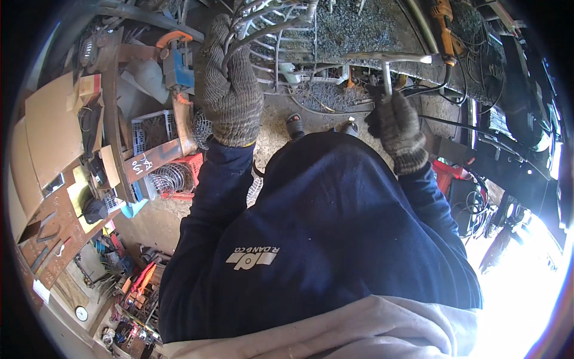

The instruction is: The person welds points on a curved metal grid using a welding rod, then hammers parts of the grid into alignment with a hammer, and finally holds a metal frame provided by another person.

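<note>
My left hand [232,90], in a grey knitted work glove, is closed around a bar of a metal rod frame [276,26] at the top of the view. The frame is made of several bent, light grey rods, and its far part runs out of the picture. In my right hand [399,128], gloved the same way, is a chipping hammer [387,58]. Its metal handle stands up out of the fist. The long narrow head lies crosswise, apart from the frame and in front of the dark, gritty work surface [365,27].
An orange power tool [442,21] with a black cable lies at the far right. A blue tool with an orange handle [177,66] is left of my left hand. Further left stand a red crate [192,170], a white wire basket [152,128] and cardboard [51,128]. Cables cross the floor.
</note>
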`<state>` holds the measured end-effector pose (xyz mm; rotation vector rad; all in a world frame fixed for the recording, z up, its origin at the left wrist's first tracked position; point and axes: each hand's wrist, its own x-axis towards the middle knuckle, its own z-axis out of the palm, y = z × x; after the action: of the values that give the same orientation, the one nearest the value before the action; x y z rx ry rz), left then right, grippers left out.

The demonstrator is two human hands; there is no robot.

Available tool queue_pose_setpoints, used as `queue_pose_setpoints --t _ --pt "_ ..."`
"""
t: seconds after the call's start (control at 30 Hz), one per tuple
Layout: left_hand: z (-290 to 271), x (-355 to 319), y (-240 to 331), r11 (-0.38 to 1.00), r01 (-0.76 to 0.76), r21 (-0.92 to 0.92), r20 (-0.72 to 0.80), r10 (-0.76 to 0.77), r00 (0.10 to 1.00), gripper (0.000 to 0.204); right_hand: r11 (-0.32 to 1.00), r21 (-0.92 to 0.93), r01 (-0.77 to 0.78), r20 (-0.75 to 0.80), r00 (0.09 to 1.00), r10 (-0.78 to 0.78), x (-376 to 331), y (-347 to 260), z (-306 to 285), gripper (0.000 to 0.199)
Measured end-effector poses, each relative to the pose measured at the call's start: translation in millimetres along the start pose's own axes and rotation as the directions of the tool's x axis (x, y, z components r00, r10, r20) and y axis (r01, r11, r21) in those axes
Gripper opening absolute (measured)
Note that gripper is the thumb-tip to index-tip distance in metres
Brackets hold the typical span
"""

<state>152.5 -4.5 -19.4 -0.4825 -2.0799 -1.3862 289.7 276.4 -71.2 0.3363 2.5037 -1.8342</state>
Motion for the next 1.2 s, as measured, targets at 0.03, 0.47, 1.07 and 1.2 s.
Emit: queue_pose_setpoints --t 0.03,0.47,1.07,1.2 --pt "1 2 2 0.995 -0.053 0.086 0.009 0.053 0.999 0.038 0.999 0.005 -0.053 0.043 0.998 0.053 -2 9 4 0.045" --pt "5 32 -4 0.938 -0.301 0.173 0.16 0.274 0.948 0.039 0.912 -0.329 0.244 0.15 0.967 -0.205 5 -6 28 0.036" --pt "25 14 -3 0.965 -0.225 -0.134 0.124 0.242 0.962 0.036 0.842 -0.406 0.355 0.04 0.928 -0.372 10 -44 43 0.034" --pt "8 20 7 0.929 -0.331 0.166 0.251 0.285 0.925 0.037 0.91 -0.358 0.209 0.052 0.978 -0.205 13 -43 44 0.037"
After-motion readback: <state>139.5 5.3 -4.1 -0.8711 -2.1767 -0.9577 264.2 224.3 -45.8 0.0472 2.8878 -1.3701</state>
